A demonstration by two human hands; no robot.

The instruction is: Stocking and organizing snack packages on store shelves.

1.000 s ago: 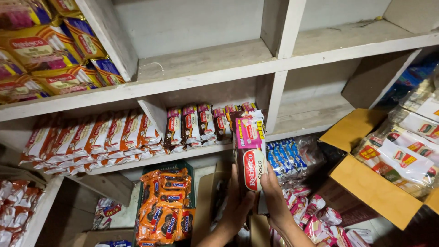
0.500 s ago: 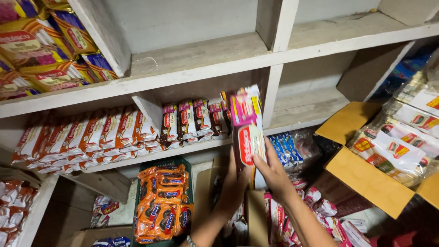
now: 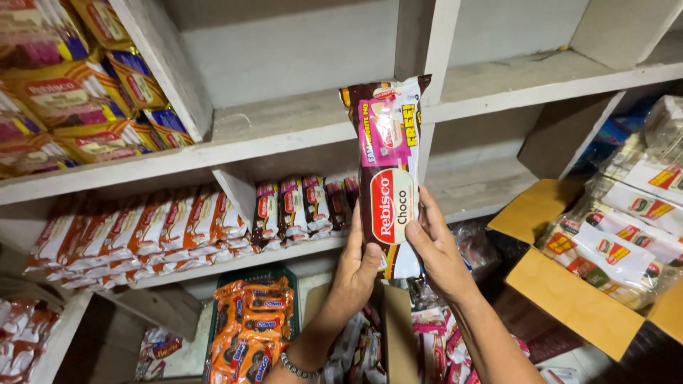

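A tall brown, pink and white snack pack (image 3: 388,167) stands upright in front of the white shelves, its top level with the upper shelf board. My left hand (image 3: 357,269) grips its lower left side. My right hand (image 3: 435,245) holds its lower right side, fingers along the edge. Just behind it on the middle shelf stands a row of like brown packs (image 3: 302,210).
White wooden shelving (image 3: 270,124) has an upright divider (image 3: 427,43) behind the pack. Red and white packs (image 3: 142,227) fill the middle shelf's left part, yellow packs (image 3: 78,85) the upper left. An open cardboard box (image 3: 569,299) of packets sits right; orange packs (image 3: 249,334) lie below.
Both hands have lifted the pack from the middle shelf's level up toward the upper shelf board. The view has moved closer to the shelves.
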